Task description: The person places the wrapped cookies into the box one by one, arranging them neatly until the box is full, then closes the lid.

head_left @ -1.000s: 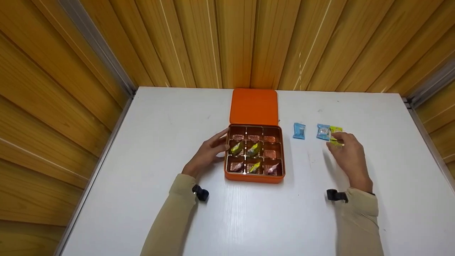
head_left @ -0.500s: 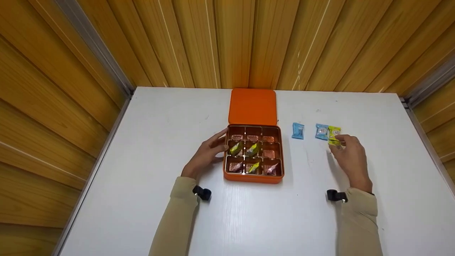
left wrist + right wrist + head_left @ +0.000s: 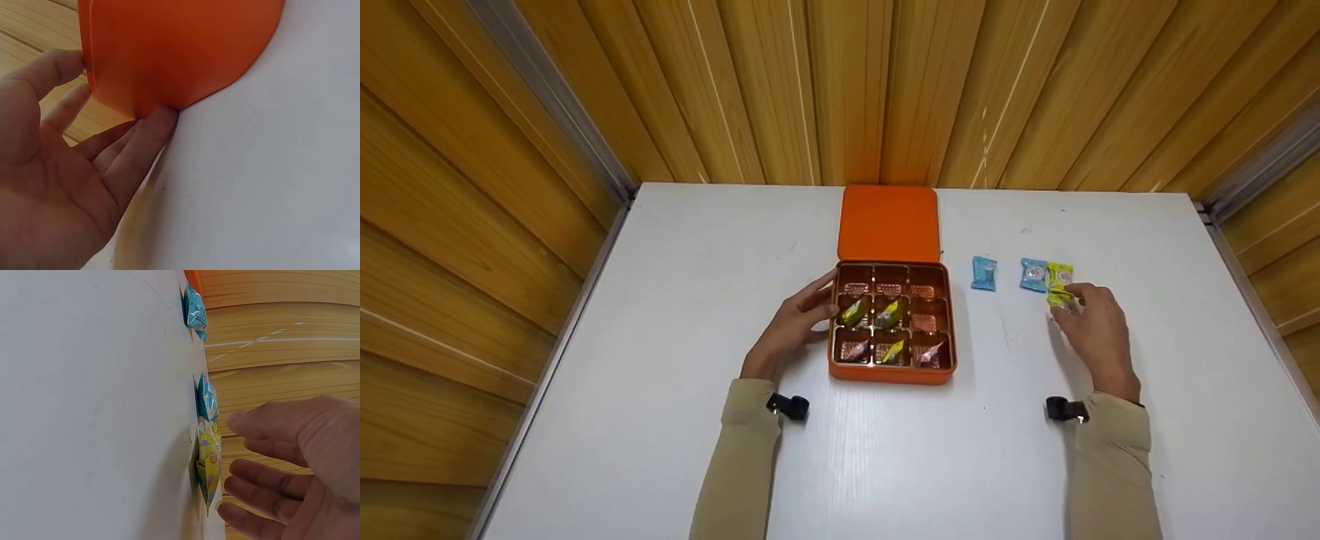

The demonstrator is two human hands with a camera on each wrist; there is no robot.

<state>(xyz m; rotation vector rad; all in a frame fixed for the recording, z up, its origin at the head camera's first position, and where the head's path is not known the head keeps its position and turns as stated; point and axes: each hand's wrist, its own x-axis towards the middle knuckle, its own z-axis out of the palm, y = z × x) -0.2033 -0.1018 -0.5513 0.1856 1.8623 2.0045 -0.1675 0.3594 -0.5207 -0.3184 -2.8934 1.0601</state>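
Observation:
An orange tin [image 3: 892, 373] with a divided brown insert stands on the white table, its lid [image 3: 889, 223] folded back. My left hand [image 3: 789, 330] rests on the tin's left side, fingers spread along the wall in the left wrist view. In the tin, green-yellow wrapped candies [image 3: 889, 313] sit in the left and middle cells of the middle row. The front row holds a yellow candy [image 3: 893, 351] between two pinkish ones. My right hand [image 3: 1095, 330] hovers, fingers parted, by a yellow wrapped candy [image 3: 209, 461]. A blue candy [image 3: 1033, 274] lies right beside the yellow one.
Another blue candy [image 3: 984, 273] lies between the tin and that pair. Behind the table [image 3: 720, 247] stands a wood-look panel wall [image 3: 780, 90], with more panels on both sides.
My right hand has drawn back slightly to the right and nearer, so more of the yellow candy shows. The left hand stays on the tin. The head view has shifted a little.

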